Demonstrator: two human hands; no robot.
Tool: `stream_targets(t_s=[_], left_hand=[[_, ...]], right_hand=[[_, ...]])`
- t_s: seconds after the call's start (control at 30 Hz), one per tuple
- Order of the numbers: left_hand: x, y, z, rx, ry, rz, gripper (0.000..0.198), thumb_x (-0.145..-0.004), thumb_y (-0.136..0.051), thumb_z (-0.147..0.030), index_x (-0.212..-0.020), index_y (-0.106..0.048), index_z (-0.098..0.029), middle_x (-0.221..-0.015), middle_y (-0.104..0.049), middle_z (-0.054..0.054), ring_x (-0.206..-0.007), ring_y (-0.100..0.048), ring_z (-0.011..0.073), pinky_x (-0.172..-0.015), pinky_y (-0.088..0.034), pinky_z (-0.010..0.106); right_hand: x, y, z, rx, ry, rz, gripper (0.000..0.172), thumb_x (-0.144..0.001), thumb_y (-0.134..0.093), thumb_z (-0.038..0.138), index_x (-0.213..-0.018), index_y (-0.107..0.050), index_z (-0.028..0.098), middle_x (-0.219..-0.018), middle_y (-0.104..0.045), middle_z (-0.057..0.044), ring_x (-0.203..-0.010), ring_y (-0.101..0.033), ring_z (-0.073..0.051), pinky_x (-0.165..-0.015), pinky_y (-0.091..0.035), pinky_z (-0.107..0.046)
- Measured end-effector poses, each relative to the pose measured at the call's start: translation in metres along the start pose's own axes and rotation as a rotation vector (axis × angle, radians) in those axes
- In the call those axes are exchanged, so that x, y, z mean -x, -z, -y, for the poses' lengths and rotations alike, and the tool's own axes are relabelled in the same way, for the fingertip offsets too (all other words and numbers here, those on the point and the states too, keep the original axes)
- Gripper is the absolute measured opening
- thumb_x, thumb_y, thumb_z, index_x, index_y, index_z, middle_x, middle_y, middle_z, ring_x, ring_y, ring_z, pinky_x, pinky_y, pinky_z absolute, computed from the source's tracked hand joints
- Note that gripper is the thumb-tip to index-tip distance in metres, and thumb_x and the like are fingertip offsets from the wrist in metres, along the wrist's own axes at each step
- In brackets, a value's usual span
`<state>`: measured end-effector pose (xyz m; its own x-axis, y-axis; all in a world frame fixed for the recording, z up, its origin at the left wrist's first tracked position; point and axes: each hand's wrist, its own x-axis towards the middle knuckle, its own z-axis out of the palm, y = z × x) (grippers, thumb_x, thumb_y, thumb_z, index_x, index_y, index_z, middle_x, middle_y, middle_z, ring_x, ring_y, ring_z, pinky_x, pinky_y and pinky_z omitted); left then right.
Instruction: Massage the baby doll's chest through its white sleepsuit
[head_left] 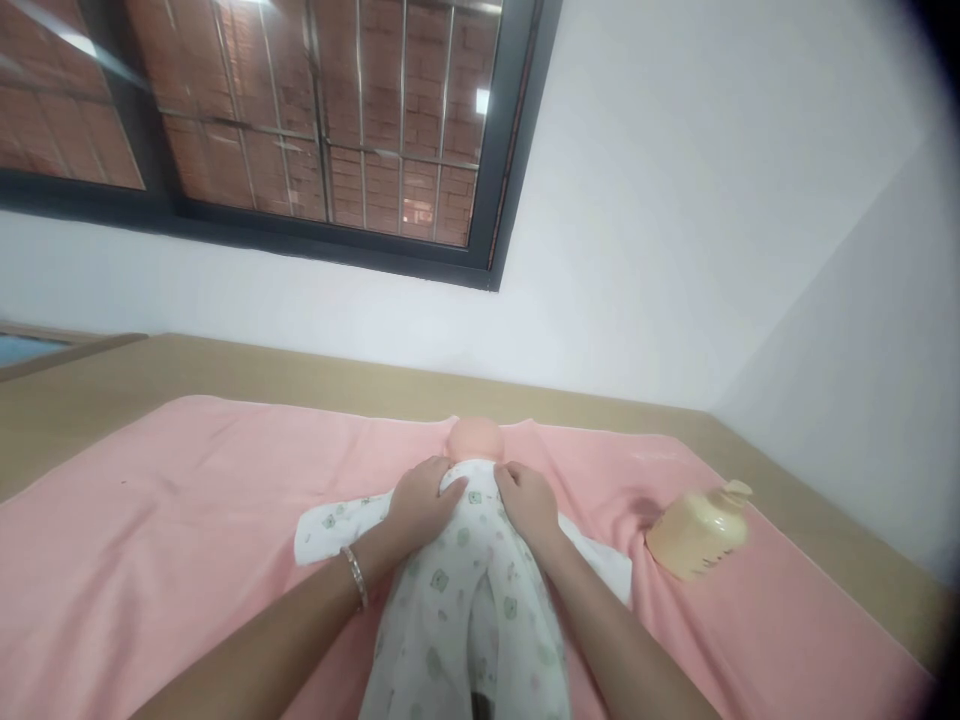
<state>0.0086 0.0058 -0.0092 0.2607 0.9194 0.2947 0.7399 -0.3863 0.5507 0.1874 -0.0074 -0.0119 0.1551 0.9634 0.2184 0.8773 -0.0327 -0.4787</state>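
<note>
A baby doll [475, 437] in a white patterned sleepsuit [465, 610] lies on its back on a pink towel [172, 520], head pointing away from me. My left hand [421, 502] rests on the doll's left shoulder area with the fingers curled over the cloth near the collar. My right hand [528, 503] lies on the other shoulder, fingers bent and pressed on the suit. A thin bracelet [355, 576] circles my left wrist. Both hands sit just below the doll's head.
A pale yellow pump bottle [697, 533] lies on its side on the towel, right of the doll. The towel covers a light wooden surface [90, 390] set against white walls. A barred window [300, 120] is above.
</note>
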Motion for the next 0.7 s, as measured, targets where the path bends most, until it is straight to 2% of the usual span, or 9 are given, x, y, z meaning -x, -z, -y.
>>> stream_targets(t_s=[0.13, 0.23, 0.27, 0.33, 0.37, 0.43, 0.53, 0.6, 0.7], left_hand=[[-0.002, 0.006, 0.000, -0.060, -0.100, -0.045, 0.029, -0.088, -0.037, -0.041, -0.091, -0.056, -0.019, -0.090, -0.061, 0.005, -0.085, -0.055, 0.0206, -0.084, -0.041, 0.039], [-0.003, 0.017, -0.007, -0.232, -0.261, -0.199, 0.024, -0.085, -0.039, -0.024, -0.103, -0.055, -0.020, -0.108, -0.059, 0.008, -0.112, -0.046, 0.0253, -0.105, -0.021, 0.051], [-0.001, 0.019, -0.011, -0.281, -0.275, -0.254, 0.027, -0.083, -0.038, -0.016, -0.104, -0.055, -0.020, -0.111, -0.058, 0.009, -0.117, -0.043, 0.0266, -0.107, -0.017, 0.053], [0.008, 0.018, -0.022, -0.308, -0.307, -0.302, 0.032, -0.077, -0.037, -0.007, -0.099, -0.058, -0.019, -0.109, -0.060, 0.010, -0.115, -0.044, 0.0277, -0.104, -0.023, 0.053], [0.016, 0.013, -0.029, -0.291, -0.338, -0.303, 0.032, -0.076, -0.038, -0.005, -0.096, -0.059, -0.020, -0.105, -0.061, 0.010, -0.110, -0.048, 0.0273, -0.100, -0.028, 0.051], [0.036, -0.003, -0.043, -0.193, -0.611, -0.211, 0.027, -0.079, -0.039, -0.009, -0.086, -0.061, -0.022, -0.089, -0.064, 0.007, -0.091, -0.055, 0.0238, -0.088, -0.040, 0.044], [0.069, -0.038, -0.062, -0.160, -0.783, -0.137, 0.020, -0.082, -0.045, -0.020, -0.081, -0.063, -0.028, -0.079, -0.065, 0.002, -0.080, -0.057, 0.0200, -0.079, -0.046, 0.037], [0.084, -0.057, -0.070, -0.145, -0.854, -0.108, 0.017, -0.082, -0.049, -0.022, -0.076, -0.062, -0.029, -0.072, -0.064, 0.002, -0.073, -0.056, 0.0185, -0.074, -0.047, 0.035], [0.094, -0.072, -0.072, -0.155, -0.918, -0.094, 0.014, -0.081, -0.051, -0.019, -0.074, -0.062, -0.025, -0.072, -0.064, 0.003, -0.073, -0.056, 0.0177, -0.074, -0.046, 0.035]], right_hand=[[-0.002, 0.003, -0.001, -0.024, 0.030, -0.019, 0.044, -0.089, -0.026, 0.041, -0.071, -0.060, 0.019, -0.066, -0.059, -0.002, -0.062, -0.050, -0.015, -0.052, -0.029, -0.023], [-0.003, 0.021, 0.002, 0.075, -0.010, -0.033, 0.038, -0.088, -0.030, 0.033, -0.072, -0.062, 0.018, -0.067, -0.061, -0.004, -0.063, -0.053, -0.016, -0.056, -0.031, -0.024], [-0.002, 0.029, 0.003, 0.103, -0.022, -0.059, 0.036, -0.087, -0.031, 0.030, -0.076, -0.063, 0.017, -0.071, -0.063, -0.006, -0.066, -0.055, -0.017, -0.059, -0.033, -0.025], [0.002, 0.045, 0.007, 0.096, -0.002, -0.156, 0.035, -0.087, -0.032, 0.026, -0.094, -0.064, 0.016, -0.088, -0.066, -0.010, -0.081, -0.059, -0.020, -0.069, -0.038, -0.027], [0.005, 0.051, 0.009, 0.062, 0.033, -0.218, 0.037, -0.088, -0.031, 0.025, -0.106, -0.062, 0.015, -0.099, -0.065, -0.011, -0.092, -0.058, -0.021, -0.076, -0.040, -0.028], [0.012, 0.057, 0.014, -0.030, 0.152, -0.352, 0.042, -0.090, -0.031, 0.027, -0.124, -0.052, 0.015, -0.120, -0.058, -0.012, -0.112, -0.051, -0.021, -0.090, -0.038, -0.031], [0.021, 0.050, 0.023, -0.110, 0.393, -0.468, 0.047, -0.090, -0.029, 0.029, -0.130, -0.046, 0.010, -0.135, -0.046, -0.014, -0.129, -0.036, -0.021, -0.103, -0.031, -0.036], [0.024, 0.038, 0.029, -0.086, 0.595, -0.390, 0.048, -0.090, -0.030, 0.029, -0.132, -0.044, 0.010, -0.139, -0.041, -0.014, -0.133, -0.031, -0.021, -0.107, -0.027, -0.039], [0.026, 0.024, 0.037, 0.021, 0.853, -0.087, 0.045, -0.090, -0.035, 0.028, -0.133, -0.044, 0.019, -0.138, -0.045, -0.008, -0.130, -0.035, -0.019, -0.109, -0.024, -0.040]])
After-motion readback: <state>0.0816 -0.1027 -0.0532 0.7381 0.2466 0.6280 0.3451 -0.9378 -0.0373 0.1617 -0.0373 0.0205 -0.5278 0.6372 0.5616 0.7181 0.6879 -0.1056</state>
